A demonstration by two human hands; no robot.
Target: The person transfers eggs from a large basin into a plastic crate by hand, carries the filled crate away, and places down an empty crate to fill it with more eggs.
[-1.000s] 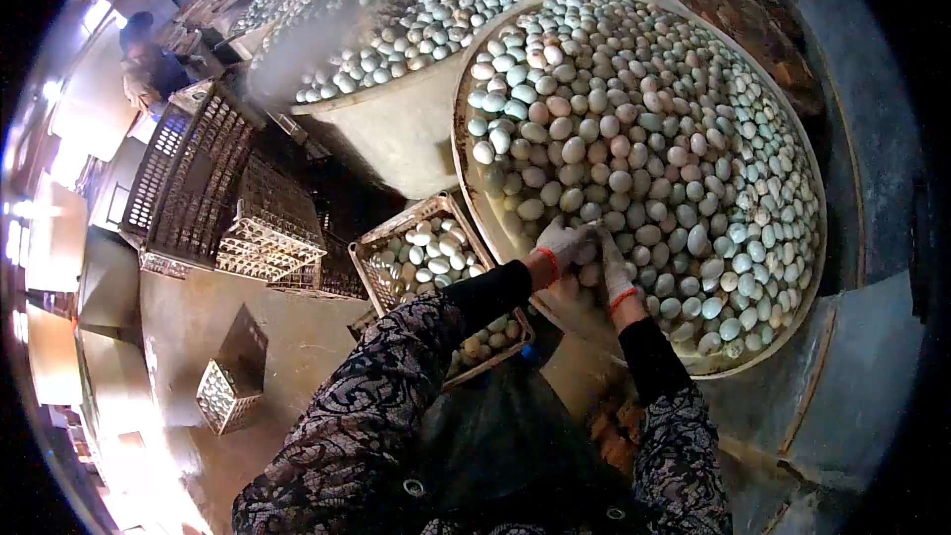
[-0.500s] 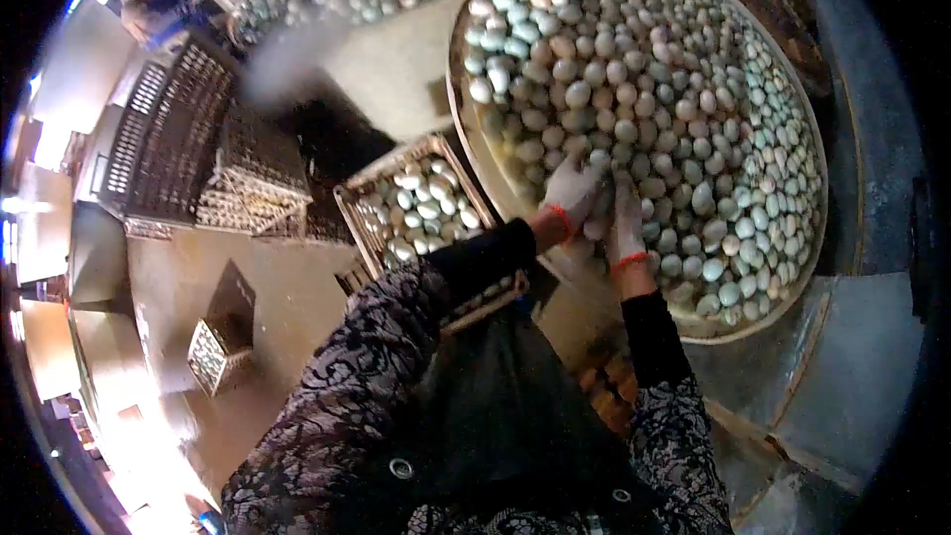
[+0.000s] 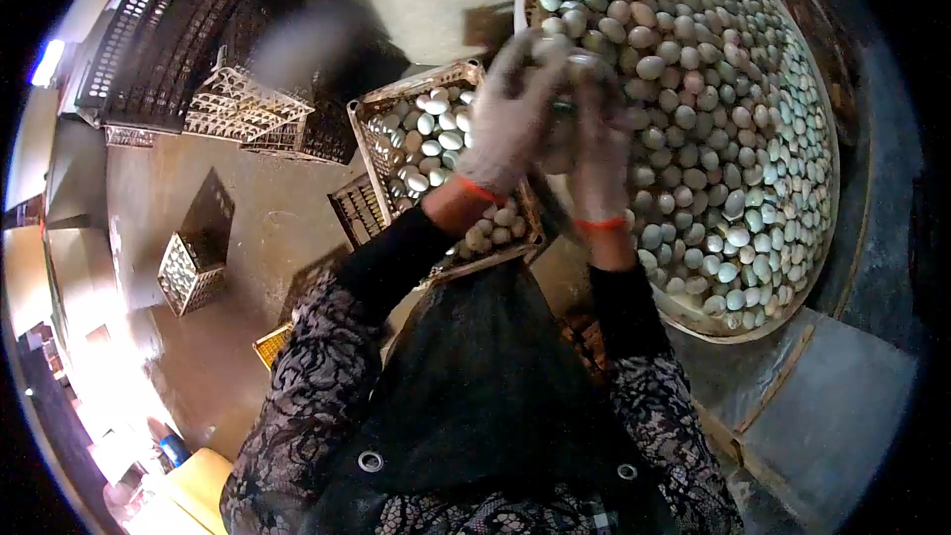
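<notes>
In the head view, the left hand [image 3: 510, 119] and right hand [image 3: 600, 139], in whitish gloves with orange cuffs, are curving toward each other at twelve to one o'clock; blur is hiding their exact grip. Smooth, oval, pale green-to-cream eggs [image 3: 650, 67] are filling the round, pale-rimmed tub [image 3: 741, 339] at two o'clock, their long axes pointing variously. Whiter eggs are lying in the brown plastic crate [image 3: 369, 154] at eleven.

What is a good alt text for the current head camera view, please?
Gloved left hand and right hand are close together over the edge of a round vat full of pale eggs, beside a plastic crate of more eggs; whatever they hold is blurred. Stacked crates stand at upper left.
</notes>
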